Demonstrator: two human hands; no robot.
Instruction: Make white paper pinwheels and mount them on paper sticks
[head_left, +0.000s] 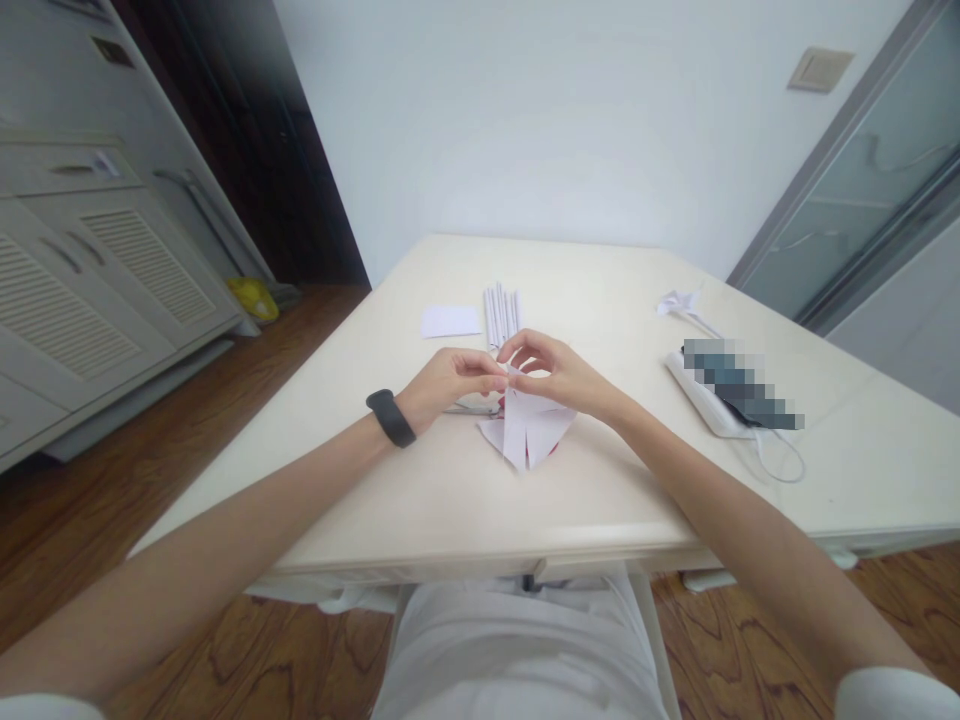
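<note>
A sheet of white paper (531,428) with slits cut in it hangs between my hands above the table, its corners spread and loose. My left hand (463,380) pinches the paper's upper part between thumb and fingertips. Right beside it, my right hand (551,368) has its thumb and fingers closed on the same upper part, its other fingers curled. The exact fold under the fingertips is hidden. Partly covered by the paper and my left hand lies a metal tool (474,407), perhaps scissors; bits of red show around the paper's edges.
Several rolled white paper sticks (501,312) lie just beyond my hands, with a flat white paper piece (450,321) to their left. Toward the right are a folded paper pinwheel (679,303) on a stick and a white device (705,405) with a cable and a blurred-out dark object.
</note>
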